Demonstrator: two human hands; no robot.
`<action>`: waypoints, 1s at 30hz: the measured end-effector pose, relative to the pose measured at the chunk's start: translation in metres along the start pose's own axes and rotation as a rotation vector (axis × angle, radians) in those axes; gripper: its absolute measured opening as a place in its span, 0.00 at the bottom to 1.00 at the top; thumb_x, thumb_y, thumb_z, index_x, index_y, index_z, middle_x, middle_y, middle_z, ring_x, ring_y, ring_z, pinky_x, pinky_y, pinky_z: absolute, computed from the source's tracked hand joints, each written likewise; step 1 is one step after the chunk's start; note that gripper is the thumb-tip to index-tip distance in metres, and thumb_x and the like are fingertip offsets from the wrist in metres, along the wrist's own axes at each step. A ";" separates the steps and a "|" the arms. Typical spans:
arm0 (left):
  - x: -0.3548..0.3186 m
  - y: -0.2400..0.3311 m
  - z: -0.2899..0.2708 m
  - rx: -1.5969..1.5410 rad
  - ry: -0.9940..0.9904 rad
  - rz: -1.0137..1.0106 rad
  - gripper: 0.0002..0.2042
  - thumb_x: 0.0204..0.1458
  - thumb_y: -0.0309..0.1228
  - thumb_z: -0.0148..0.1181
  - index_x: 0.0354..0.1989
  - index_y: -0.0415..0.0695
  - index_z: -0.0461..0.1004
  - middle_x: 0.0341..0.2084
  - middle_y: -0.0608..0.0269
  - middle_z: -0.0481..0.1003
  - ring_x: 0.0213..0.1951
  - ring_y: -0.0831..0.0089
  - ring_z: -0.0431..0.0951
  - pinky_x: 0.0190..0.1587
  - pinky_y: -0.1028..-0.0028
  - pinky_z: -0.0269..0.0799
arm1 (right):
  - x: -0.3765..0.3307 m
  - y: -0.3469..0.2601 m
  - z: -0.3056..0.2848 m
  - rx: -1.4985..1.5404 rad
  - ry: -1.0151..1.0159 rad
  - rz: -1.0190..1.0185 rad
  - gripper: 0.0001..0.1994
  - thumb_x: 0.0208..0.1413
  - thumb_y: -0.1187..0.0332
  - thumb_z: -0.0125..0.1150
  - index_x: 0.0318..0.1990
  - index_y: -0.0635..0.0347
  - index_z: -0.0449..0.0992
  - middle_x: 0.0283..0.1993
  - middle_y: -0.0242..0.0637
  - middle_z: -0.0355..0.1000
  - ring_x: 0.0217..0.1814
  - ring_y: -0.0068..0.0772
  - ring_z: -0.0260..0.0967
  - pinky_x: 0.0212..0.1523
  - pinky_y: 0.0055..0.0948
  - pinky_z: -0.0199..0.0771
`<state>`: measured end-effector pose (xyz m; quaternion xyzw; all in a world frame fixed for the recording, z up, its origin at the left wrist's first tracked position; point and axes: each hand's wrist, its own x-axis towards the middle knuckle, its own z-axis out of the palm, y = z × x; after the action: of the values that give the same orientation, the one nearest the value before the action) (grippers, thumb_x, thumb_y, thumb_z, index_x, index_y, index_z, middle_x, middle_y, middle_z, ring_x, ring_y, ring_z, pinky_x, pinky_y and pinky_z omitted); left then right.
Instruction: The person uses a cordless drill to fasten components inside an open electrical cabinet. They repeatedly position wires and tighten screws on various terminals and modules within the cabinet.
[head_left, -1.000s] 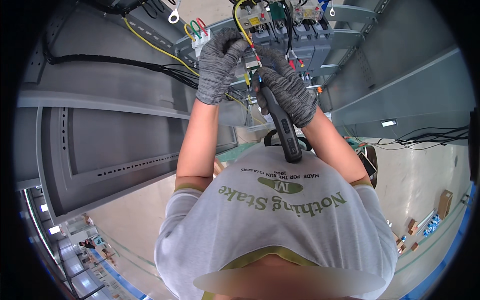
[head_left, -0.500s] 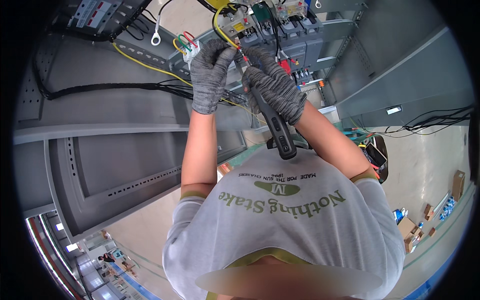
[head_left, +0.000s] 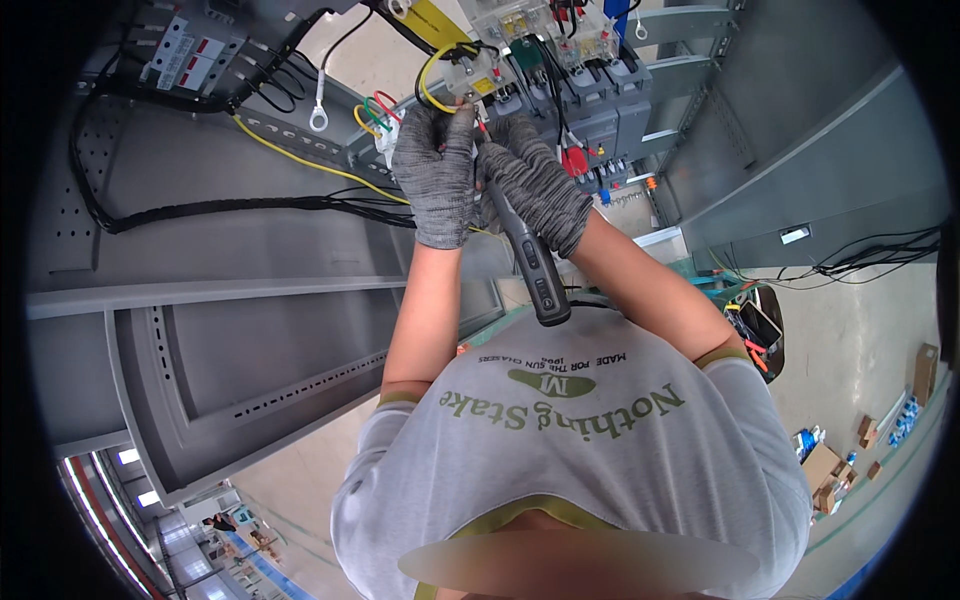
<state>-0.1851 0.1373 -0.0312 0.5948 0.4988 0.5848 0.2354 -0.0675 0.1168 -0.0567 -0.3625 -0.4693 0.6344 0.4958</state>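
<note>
My left hand (head_left: 435,185), in a grey knitted glove, is closed, its fingertips pinched at the end of a yellow wire (head_left: 428,82). The wire curves down from a small clear-covered terminal block (head_left: 478,76). My right hand (head_left: 540,185), gloved alike, wraps round a slim dark-grey electric screwdriver (head_left: 540,278). Its handle slants down towards my chest, and its front end points up at the left fingertips. My fingers mostly hide the tip, so I cannot see what it touches. Beside my left hand, a white terminal piece (head_left: 387,143) carries red, green and yellow wires.
Grey circuit breakers (head_left: 605,125) sit beyond my right hand. A black cable bundle (head_left: 230,205) crosses the metal cabinet panel (head_left: 270,250) on the left. A loose ring lug (head_left: 319,119) hangs nearby. Tools lie in a dark holder (head_left: 757,325) at right; cardboard boxes (head_left: 822,468) stand on the floor.
The view has shifted, so the cabinet parts appear lower. My right hand and the screwdriver have moved slightly left, closer to my left hand. Both hands stay closed.
</note>
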 end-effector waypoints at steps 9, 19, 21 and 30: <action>0.010 0.005 -0.001 0.053 -0.004 -0.130 0.12 0.54 0.22 0.61 0.47 0.36 0.74 0.38 0.60 0.79 0.40 0.76 0.77 0.46 0.76 0.72 | 0.017 0.013 0.008 0.020 0.085 -0.208 0.13 0.62 0.68 0.52 0.50 0.61 0.64 0.38 0.37 0.68 0.35 0.25 0.68 0.37 0.25 0.71; 0.012 0.010 -0.001 -0.012 -0.011 -0.223 0.12 0.54 0.23 0.61 0.46 0.37 0.74 0.37 0.61 0.79 0.39 0.77 0.77 0.43 0.78 0.72 | 0.004 -0.017 0.002 0.302 -0.023 0.127 0.16 0.63 0.65 0.51 0.56 0.56 0.62 0.31 0.37 0.71 0.20 0.31 0.72 0.17 0.29 0.75; 0.013 0.017 0.001 -0.056 -0.016 -0.226 0.11 0.54 0.24 0.62 0.45 0.37 0.75 0.36 0.61 0.79 0.34 0.79 0.77 0.34 0.80 0.72 | 0.006 -0.017 -0.001 0.290 -0.040 0.144 0.16 0.63 0.65 0.51 0.56 0.55 0.61 0.30 0.37 0.71 0.19 0.32 0.72 0.16 0.30 0.75; 0.014 0.022 -0.001 -0.200 -0.037 -0.242 0.08 0.54 0.23 0.61 0.42 0.39 0.74 0.30 0.62 0.77 0.20 0.85 0.70 0.14 0.84 0.59 | 0.008 -0.027 0.000 0.461 -0.096 0.166 0.15 0.63 0.68 0.49 0.56 0.55 0.62 0.29 0.36 0.70 0.20 0.33 0.70 0.18 0.31 0.75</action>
<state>-0.1813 0.1401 -0.0054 0.5148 0.5017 0.5877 0.3713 -0.0615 0.1261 -0.0311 -0.2464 -0.3038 0.7799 0.4886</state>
